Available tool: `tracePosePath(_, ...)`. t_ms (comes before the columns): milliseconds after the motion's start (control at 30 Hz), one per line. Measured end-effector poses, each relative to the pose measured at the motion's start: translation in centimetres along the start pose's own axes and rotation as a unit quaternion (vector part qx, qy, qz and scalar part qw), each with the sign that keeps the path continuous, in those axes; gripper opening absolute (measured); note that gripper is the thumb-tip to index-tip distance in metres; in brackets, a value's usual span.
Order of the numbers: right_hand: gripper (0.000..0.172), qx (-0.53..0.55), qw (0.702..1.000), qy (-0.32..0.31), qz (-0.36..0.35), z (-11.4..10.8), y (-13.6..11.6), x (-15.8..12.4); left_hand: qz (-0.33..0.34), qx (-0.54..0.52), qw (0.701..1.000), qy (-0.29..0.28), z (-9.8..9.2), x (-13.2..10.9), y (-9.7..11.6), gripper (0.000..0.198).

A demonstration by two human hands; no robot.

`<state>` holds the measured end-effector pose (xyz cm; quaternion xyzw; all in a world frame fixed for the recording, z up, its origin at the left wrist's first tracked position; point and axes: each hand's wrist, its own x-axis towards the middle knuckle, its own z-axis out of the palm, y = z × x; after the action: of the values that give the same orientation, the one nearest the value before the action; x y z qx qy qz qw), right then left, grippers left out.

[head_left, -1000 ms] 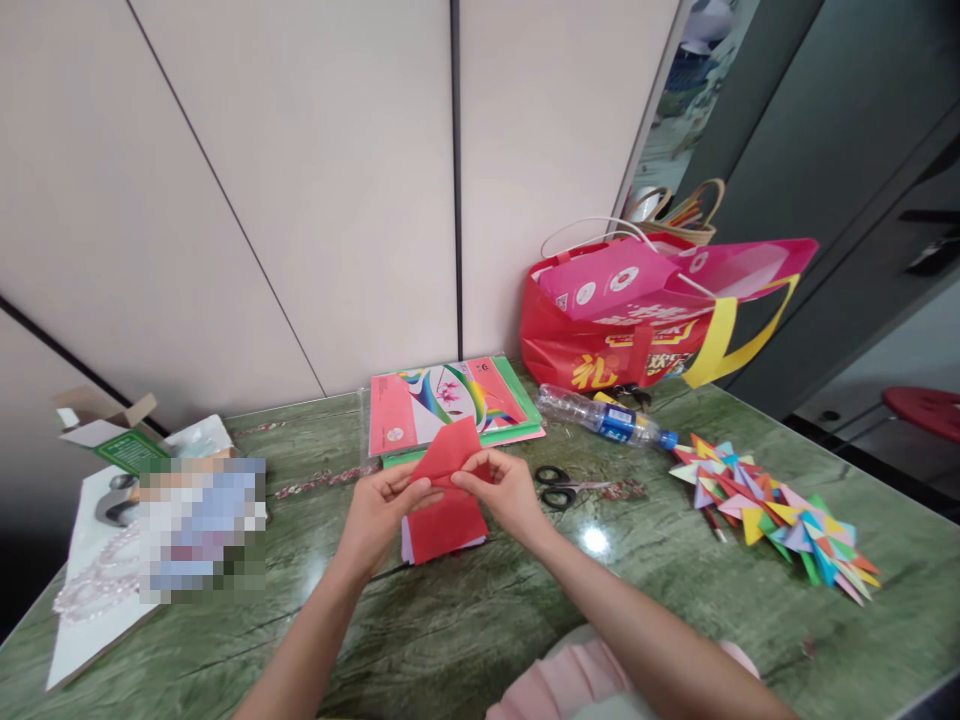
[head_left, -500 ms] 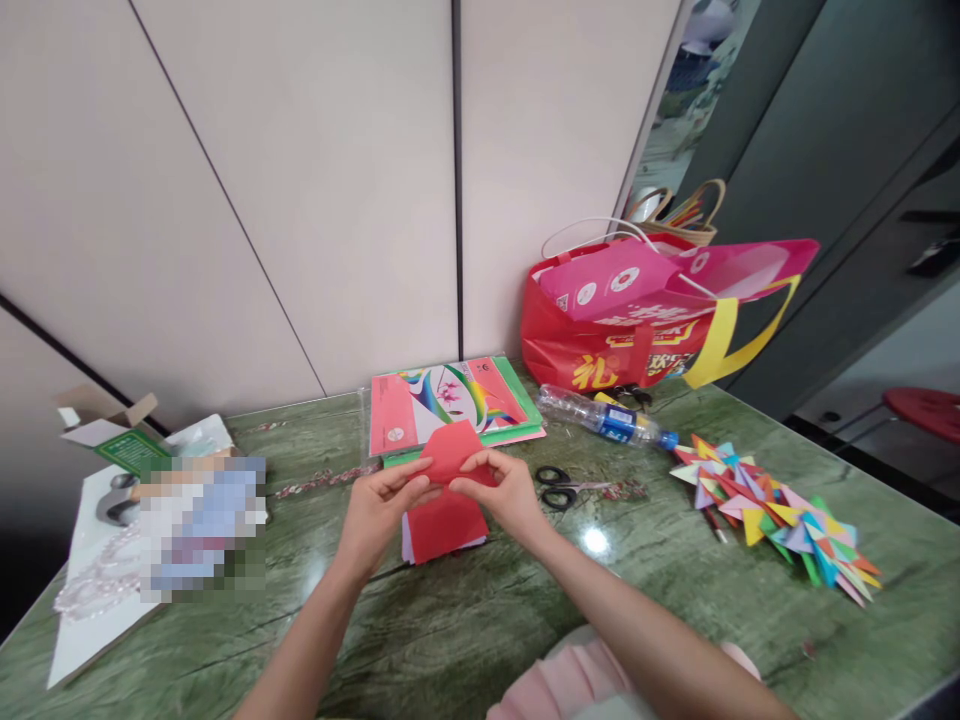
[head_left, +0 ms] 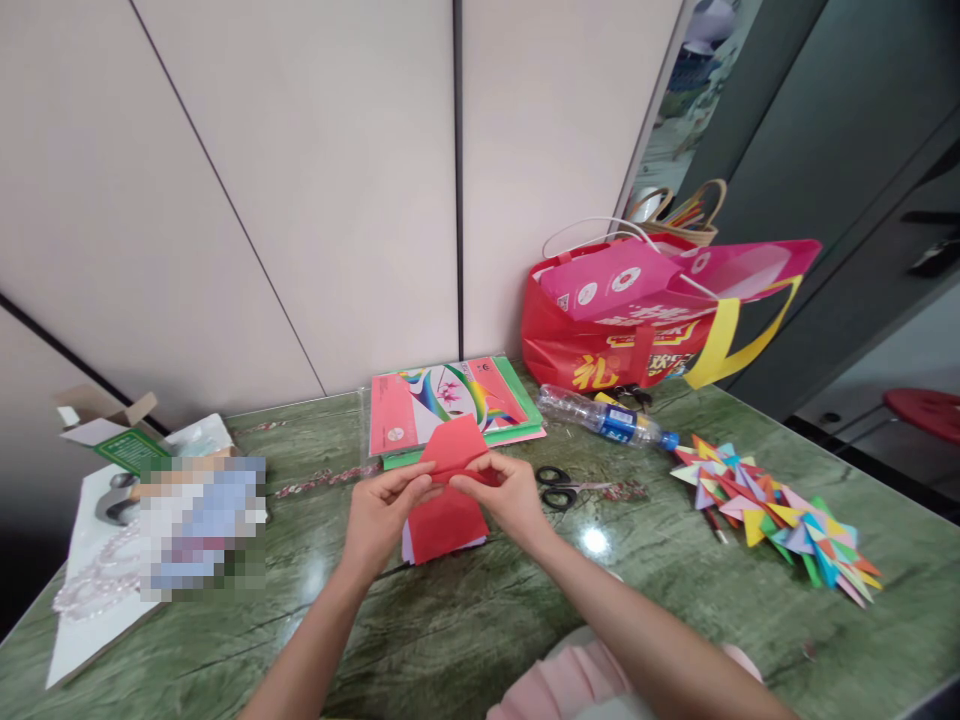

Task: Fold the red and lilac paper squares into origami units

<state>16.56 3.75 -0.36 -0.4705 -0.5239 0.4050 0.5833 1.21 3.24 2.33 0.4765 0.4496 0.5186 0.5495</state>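
Note:
A folded piece of red paper (head_left: pixel 454 443) is pinched between my two hands, its angled corners pointing away from me. My left hand (head_left: pixel 388 508) grips its near left edge between thumb and fingers. On the near right edge, the thumb and fingers of my right hand (head_left: pixel 504 497) are closed as well. Below the held paper lies a stack of paper (head_left: pixel 448 525) with a red sheet on top and pale edges showing beneath. Just right of my right hand rest black-handled scissors (head_left: pixel 557 488).
Behind my hands lies a colored-paper pack (head_left: pixel 390 410). A plastic bottle (head_left: pixel 600 415), a red bag (head_left: pixel 570 345) and a multicolored folded-paper piece (head_left: pixel 780 515) are to the right. An open green-and-white box (head_left: pixel 124 445) and a white board (head_left: pixel 90 620) occupy the left side.
The red paper has tilted and shifted slightly in my fingers, and a crease or folded edge now shows near my fingertips. My right hand's fingers have drawn in a little.

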Motion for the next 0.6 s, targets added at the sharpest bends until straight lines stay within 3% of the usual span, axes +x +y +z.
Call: tracePosePath(600, 0.025, 0.092, 0.995, 0.016, 0.038, 0.13, -0.50, -0.10, -0.002, -0.020, 1.000, -0.001, 0.06, 0.04, -0.61, 0.024)
